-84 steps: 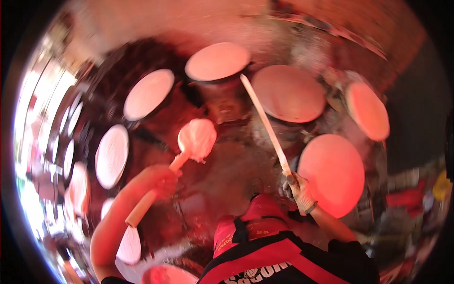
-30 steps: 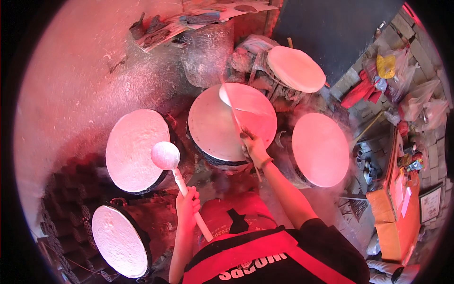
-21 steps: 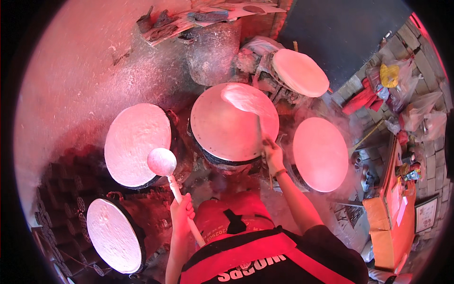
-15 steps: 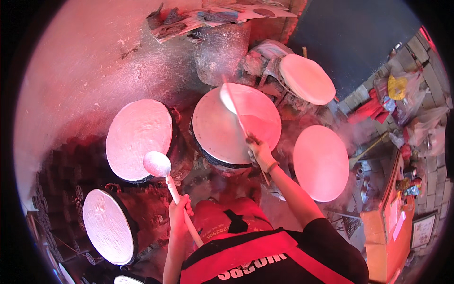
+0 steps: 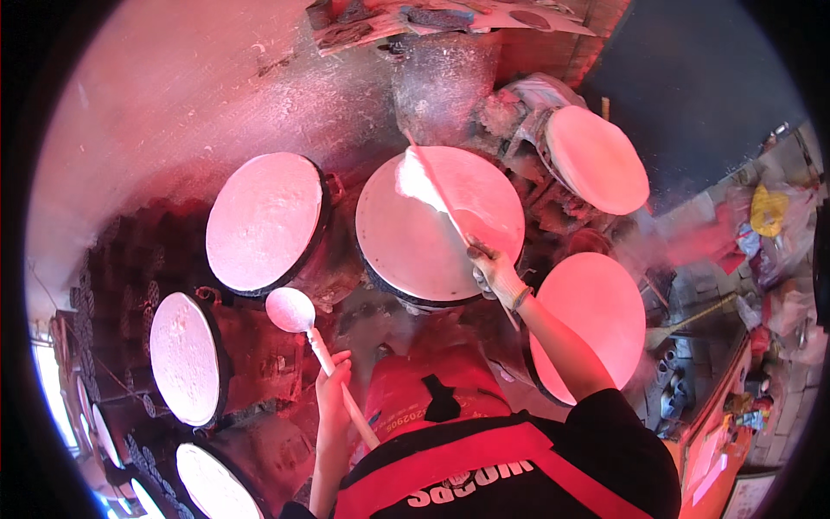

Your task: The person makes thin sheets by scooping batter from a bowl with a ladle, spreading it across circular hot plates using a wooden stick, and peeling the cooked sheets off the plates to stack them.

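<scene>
My right hand point(image 5: 497, 275) grips a long thin stick point(image 5: 443, 203), which slants across the round griddle point(image 5: 393, 238) in the middle. Along the stick at the griddle's far side lies a bright white patch point(image 5: 415, 180), perhaps batter; a pinker area shows on its right. My left hand point(image 5: 333, 394) is closed round the pale handle of a ladle point(image 5: 290, 310), some fingers partly raised. The ladle's bowl hangs just below the near rim of the left griddle point(image 5: 264, 221), which carries a pale, bubbly layer. I cannot tell what the bowl holds.
More round griddles with pale tops stand around: far right point(image 5: 596, 160), right point(image 5: 592, 316), left point(image 5: 184, 359) and lower left point(image 5: 216, 484). A dusty bucket point(image 5: 445, 86) is behind the middle one. Plastic bags point(image 5: 774, 216) and an orange box point(image 5: 713, 445) are at right.
The view has shifted. My left hand's ladle has gone from over the left griddle's rim to just below it. The white patch beside my right hand's stick looks brighter and more irregular.
</scene>
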Demonstrator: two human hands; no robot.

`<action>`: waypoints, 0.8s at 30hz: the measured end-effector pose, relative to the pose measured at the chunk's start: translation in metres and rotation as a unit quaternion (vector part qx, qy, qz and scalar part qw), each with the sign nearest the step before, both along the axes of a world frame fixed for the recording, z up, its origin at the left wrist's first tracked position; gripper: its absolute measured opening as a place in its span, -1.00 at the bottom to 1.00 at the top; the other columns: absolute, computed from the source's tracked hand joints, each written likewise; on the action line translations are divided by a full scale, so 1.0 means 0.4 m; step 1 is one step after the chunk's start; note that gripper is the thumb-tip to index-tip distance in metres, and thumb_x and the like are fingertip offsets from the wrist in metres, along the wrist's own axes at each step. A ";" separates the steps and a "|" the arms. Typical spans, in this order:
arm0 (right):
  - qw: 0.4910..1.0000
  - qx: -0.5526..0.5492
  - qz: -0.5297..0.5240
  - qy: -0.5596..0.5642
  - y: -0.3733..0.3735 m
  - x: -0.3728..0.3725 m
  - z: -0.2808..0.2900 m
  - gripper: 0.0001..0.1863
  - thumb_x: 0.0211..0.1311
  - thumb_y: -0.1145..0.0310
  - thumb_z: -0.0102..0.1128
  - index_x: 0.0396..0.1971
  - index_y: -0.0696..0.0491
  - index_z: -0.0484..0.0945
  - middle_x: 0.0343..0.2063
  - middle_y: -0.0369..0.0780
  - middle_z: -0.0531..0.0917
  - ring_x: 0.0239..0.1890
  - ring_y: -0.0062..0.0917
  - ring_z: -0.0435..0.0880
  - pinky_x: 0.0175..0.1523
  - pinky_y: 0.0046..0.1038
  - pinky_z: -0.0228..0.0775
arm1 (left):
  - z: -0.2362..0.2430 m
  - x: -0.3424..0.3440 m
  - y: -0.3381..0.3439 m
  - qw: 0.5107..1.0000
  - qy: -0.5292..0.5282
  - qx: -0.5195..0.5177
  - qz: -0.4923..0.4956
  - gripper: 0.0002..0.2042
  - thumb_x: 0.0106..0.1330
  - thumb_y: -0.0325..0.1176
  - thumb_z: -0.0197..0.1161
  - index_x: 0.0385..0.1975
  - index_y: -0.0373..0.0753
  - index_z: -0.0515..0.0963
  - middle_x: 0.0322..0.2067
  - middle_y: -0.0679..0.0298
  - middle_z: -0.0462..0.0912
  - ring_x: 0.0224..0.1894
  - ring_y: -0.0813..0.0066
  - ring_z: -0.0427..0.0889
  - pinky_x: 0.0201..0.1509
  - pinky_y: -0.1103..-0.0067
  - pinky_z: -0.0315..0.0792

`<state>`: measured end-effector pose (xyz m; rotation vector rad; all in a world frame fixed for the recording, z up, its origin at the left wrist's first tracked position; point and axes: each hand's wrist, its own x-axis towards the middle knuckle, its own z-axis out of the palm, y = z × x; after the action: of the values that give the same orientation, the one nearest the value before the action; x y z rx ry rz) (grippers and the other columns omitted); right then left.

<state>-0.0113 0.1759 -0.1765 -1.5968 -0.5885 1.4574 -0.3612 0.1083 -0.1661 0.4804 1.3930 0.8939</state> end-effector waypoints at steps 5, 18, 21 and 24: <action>0.988 0.004 0.148 0.049 -0.126 0.098 0.004 -0.62 0.30 0.21 0.05 0.12 -0.20 0.42 -0.81 -0.48 0.18 -0.86 -0.74 0.07 -0.76 -0.60 -0.11 | -0.031 0.027 -0.043 0.999 0.031 -0.004 0.022 -0.72 0.18 -0.51 0.15 -0.08 -0.28 0.51 -0.39 0.49 0.42 -0.36 0.76 0.33 -0.31 0.80 0.19; 0.974 -0.023 0.222 0.035 -0.007 0.201 0.017 -0.59 0.28 0.22 0.04 0.14 -0.25 0.39 -0.80 -0.48 0.16 -0.84 -0.76 0.07 -0.76 -0.62 -0.12 | 0.025 0.104 -0.155 0.996 0.062 -0.002 0.060 -0.65 0.17 -0.47 0.12 0.00 -0.26 0.45 -0.33 0.44 0.48 -0.38 0.70 0.42 -0.29 0.79 0.31; 0.952 -0.035 0.288 0.095 -0.027 0.293 0.006 -0.57 0.26 0.24 0.07 0.15 -0.23 0.38 -0.80 -0.49 0.14 -0.84 -0.75 0.07 -0.77 -0.60 -0.14 | 0.055 0.144 -0.212 0.987 0.115 -0.052 0.097 -0.67 0.16 -0.48 0.17 -0.03 -0.27 0.47 -0.38 0.46 0.42 -0.39 0.72 0.36 -0.32 0.78 0.28; 0.963 -0.008 0.269 0.004 0.047 0.324 -0.006 -0.55 0.25 0.28 0.08 0.17 -0.23 0.37 -0.80 -0.49 0.17 -0.85 -0.75 0.07 -0.77 -0.60 -0.15 | 0.045 0.136 -0.269 0.984 0.072 -0.098 0.131 -0.66 0.16 -0.47 0.15 -0.02 -0.26 0.47 -0.38 0.45 0.42 -0.42 0.72 0.36 -0.35 0.76 0.31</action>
<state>0.1182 0.1948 -0.1789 -1.5070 -1.0666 1.8591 -0.3068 0.0009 -0.1481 0.2170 1.6855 0.9338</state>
